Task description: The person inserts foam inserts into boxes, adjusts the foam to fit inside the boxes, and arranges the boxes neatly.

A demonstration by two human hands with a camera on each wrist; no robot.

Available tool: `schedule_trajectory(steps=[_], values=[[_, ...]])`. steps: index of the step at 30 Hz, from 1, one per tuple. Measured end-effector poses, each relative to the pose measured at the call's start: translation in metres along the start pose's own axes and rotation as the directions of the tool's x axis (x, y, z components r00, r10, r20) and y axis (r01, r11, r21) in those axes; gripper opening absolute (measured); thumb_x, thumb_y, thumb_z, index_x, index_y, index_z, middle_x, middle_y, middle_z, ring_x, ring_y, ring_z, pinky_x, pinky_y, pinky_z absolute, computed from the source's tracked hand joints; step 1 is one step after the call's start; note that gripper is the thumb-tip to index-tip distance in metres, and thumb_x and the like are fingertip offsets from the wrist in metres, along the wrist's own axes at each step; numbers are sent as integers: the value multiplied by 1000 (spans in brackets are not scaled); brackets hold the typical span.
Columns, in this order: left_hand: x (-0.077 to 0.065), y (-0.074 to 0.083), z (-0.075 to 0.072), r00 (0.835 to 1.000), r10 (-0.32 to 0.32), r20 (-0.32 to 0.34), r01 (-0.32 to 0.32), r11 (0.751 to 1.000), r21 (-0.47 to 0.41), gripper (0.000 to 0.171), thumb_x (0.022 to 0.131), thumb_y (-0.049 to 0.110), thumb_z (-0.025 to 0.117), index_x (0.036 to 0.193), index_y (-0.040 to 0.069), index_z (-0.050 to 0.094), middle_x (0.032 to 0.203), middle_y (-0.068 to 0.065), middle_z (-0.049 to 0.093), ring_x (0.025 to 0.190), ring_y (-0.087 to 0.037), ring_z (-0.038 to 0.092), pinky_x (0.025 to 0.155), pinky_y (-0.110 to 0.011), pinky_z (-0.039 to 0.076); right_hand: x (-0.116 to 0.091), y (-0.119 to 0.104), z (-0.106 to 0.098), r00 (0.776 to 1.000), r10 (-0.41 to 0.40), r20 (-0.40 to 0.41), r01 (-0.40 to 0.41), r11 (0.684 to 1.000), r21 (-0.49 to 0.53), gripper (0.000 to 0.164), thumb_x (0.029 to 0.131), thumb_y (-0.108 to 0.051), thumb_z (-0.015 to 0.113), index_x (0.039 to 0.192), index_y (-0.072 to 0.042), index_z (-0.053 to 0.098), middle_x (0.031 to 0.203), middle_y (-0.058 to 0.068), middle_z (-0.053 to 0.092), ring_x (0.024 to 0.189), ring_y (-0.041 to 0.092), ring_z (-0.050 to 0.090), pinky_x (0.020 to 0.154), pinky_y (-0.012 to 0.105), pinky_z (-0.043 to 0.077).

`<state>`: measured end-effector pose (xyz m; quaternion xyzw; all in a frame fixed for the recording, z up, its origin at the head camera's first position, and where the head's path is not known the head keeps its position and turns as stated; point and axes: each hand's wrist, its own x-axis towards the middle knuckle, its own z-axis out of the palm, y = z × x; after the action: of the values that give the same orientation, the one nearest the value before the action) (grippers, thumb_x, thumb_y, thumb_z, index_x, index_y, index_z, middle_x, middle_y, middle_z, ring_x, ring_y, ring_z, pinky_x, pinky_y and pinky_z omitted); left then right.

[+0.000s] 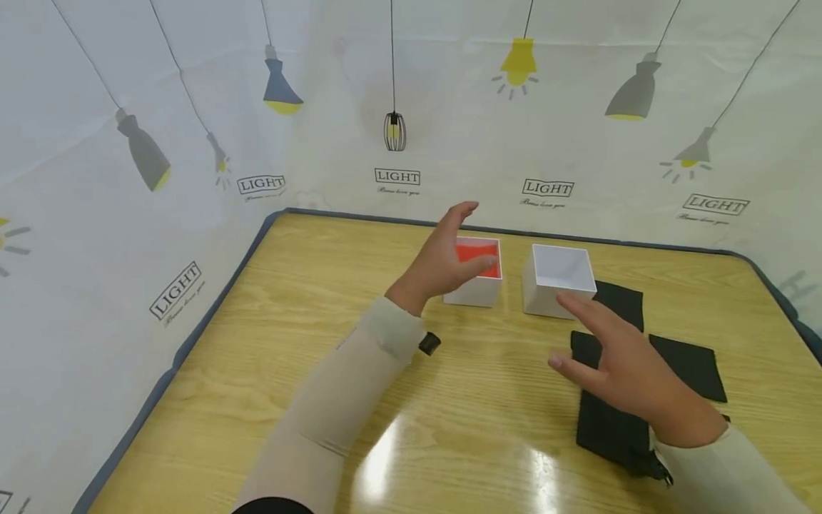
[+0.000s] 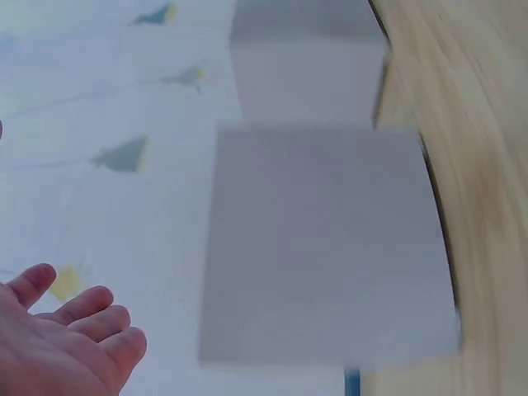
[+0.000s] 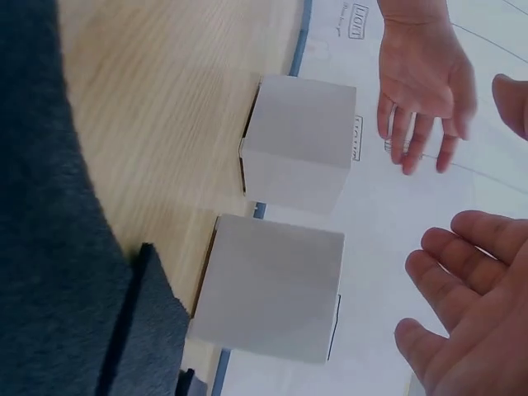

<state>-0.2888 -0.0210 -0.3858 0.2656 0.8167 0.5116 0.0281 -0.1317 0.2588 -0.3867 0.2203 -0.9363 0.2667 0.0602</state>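
Note:
Two white open-topped boxes stand side by side at the back of the table. The left box has something red inside, partly hidden by my left hand. That hand hovers above it, thumb and fingers spread, holding nothing. The right box shows bare inner walls; its contents, if any, are not seen. Just in front of it my right hand is held in the air over black cloth, fingers extended and apart. In the right wrist view both boxes stand clear of the fingers.
Several black cloth pieces lie on the right of the wooden table. A small black object shows by the left cuff. White sheeting printed with lamps hangs behind and to the left, past the table's dark edge.

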Motion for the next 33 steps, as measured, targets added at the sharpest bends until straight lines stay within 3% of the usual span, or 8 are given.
schedule_trajectory(steps=[6, 10, 16, 22, 25, 28, 29, 33], values=[[-9, 27, 30, 991, 120, -57, -126, 987, -101, 79, 95, 28, 73, 162, 13, 34, 168, -5, 37, 156, -18, 34, 127, -44, 31, -19, 7, 1, 997, 66, -42, -63, 996, 57, 89, 89, -26, 86, 164, -13, 39, 159, 22, 45, 141, 50, 46, 98, 75, 42], [-11, 37, 52, 984, 167, -62, -173, 980, -95, 75, 96, 25, 73, 160, 10, 37, 166, -5, 40, 155, -18, 37, 126, -41, 33, -32, 12, 3, 990, 136, -46, -132, 988, 84, 88, 91, -26, 85, 165, -15, 36, 161, 24, 43, 142, 54, 42, 98, 79, 38], [-8, 44, 78, 986, 167, -26, -169, 985, -46, 73, 96, 27, 74, 158, 11, 40, 162, -6, 44, 147, -22, 46, 122, -35, 37, -47, 15, 3, 979, 199, -51, -195, 978, 71, 89, 92, -28, 84, 165, -13, 35, 159, 27, 43, 140, 56, 43, 95, 80, 39], [0, 43, 94, 996, 90, -4, -91, 994, -65, 72, 97, 28, 74, 158, 16, 39, 159, 0, 44, 133, -25, 52, 112, -32, 47, -58, 18, 0, 967, 253, -40, -247, 961, 125, 88, 95, -27, 81, 167, -14, 31, 163, 25, 39, 144, 55, 39, 104, 79, 34], [4, 41, 102, 999, 40, 9, -39, 995, -88, 73, 97, 30, 75, 159, 20, 38, 158, 2, 44, 126, -24, 54, 104, -29, 50, -64, 20, 0, 963, 266, -45, -257, 956, 142, 86, 97, -26, 78, 167, -17, 30, 165, 21, 38, 149, 43, 38, 125, 43, 31], [11, 39, 110, 1000, 7, 14, -6, 995, -96, 75, 97, 34, 75, 160, 23, 38, 158, 2, 44, 124, -23, 54, 100, -27, 50, -68, 23, -1, 961, 270, -53, -260, 954, 152, 83, 99, -24, 76, 168, -21, 29, 166, 17, 39, 151, 23, 37, 108, 5, 21], [13, 38, 112, 1000, 4, 13, -2, 996, -92, 76, 97, 35, 75, 161, 23, 37, 159, 2, 43, 125, -22, 54, 100, -27, 50, -69, 25, -1, 961, 271, -54, -260, 952, 161, 82, 100, -23, 75, 168, -22, 29, 166, 16, 38, 151, 16, 35, 102, 0, 18], [20, 35, 119, 1000, 11, -4, -11, 999, -49, 76, 97, 36, 74, 161, 23, 36, 162, 6, 40, 131, -21, 52, 107, -29, 48, -75, 31, -5, 961, 273, -43, -257, 938, 231, 77, 103, -18, 70, 168, -25, 28, 167, 13, 37, 144, -11, 30, 100, -2, 22]])
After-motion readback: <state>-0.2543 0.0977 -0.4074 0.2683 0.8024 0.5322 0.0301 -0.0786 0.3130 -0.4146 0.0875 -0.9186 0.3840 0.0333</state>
